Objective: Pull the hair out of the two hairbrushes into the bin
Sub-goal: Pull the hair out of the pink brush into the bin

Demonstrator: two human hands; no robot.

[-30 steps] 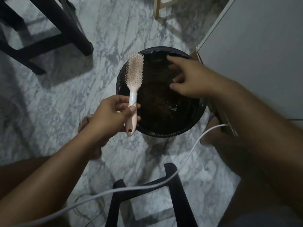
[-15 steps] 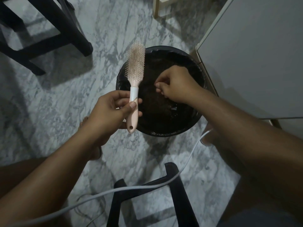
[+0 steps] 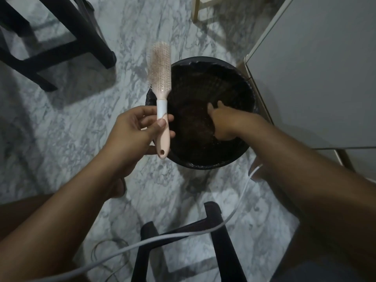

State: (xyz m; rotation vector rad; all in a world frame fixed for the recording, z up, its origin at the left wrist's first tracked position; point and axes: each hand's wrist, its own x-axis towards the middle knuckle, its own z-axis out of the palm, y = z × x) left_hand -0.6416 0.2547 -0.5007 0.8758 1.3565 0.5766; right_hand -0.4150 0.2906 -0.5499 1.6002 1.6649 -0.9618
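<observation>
Obs., person seated, both forearms extended over a grey-veined white marble floor (image 3: 61,129).

Left hand (image 3: 134,133): grips the pale pink plastic paddle hairbrush with a white collar (image 3: 162,107) by its handle. The thumb is pressed on the front of the handle and the fingers are curled behind it, their tips showing past the handle's right edge. The brush is upright, handle end down, with a hanging hole at the bottom. Its bristle head is raised above and just beyond the left rim of the bin. The bristle pad is pale and blurred, so I cannot tell whether hair sits in it.

Round black plastic bin lined with a dark bag (image 3: 203,164): stands on the floor between the two arms, its inside dark brown.

Right hand (image 3: 225,125): reaches down inside the bin, back of the hand up. Two fingertips (image 3: 219,103) show against the dark lining. I cannot tell how far the fingers are parted or whether they hold anything.

Surroundings: a white cabinet (image 3: 315,68) just beside the bin on the right, a black stool frame (image 3: 221,241) near the knees, a white cable (image 3: 183,235) running across that frame, and dark furniture legs (image 3: 61,37) at upper left.
</observation>
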